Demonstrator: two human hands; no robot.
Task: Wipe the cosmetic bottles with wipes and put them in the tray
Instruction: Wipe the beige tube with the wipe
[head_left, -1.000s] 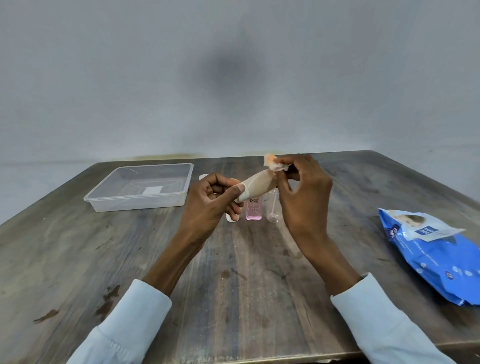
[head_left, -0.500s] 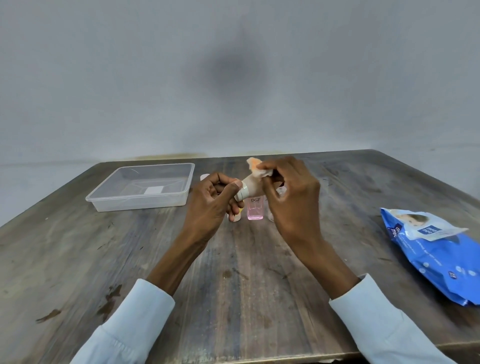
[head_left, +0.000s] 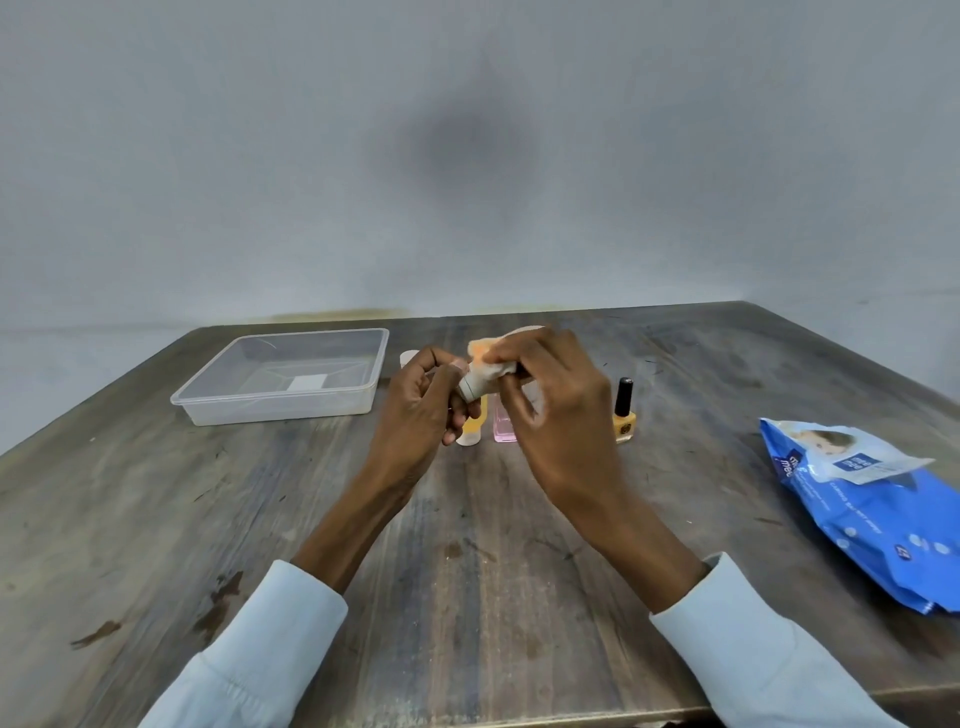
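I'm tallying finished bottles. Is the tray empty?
Empty. Through the clear tray only its bare floor and a white label show; the left hand holds the bottle being wiped.

Two hands are showing, the left hand (head_left: 423, 410) and the right hand (head_left: 558, 410), sharing one tube (head_left: 475, 383) and one wipe (head_left: 485, 358) at the surface's (head_left: 467, 571) twelve o'clock. Four more bottles are standing there: orange (head_left: 475, 421), pink (head_left: 505, 427), a yellow polish bottle (head_left: 624, 413) and a white one (head_left: 408, 357). One tray (head_left: 280, 410) is sitting at ten o'clock, one wipes pack (head_left: 872, 509) at three.
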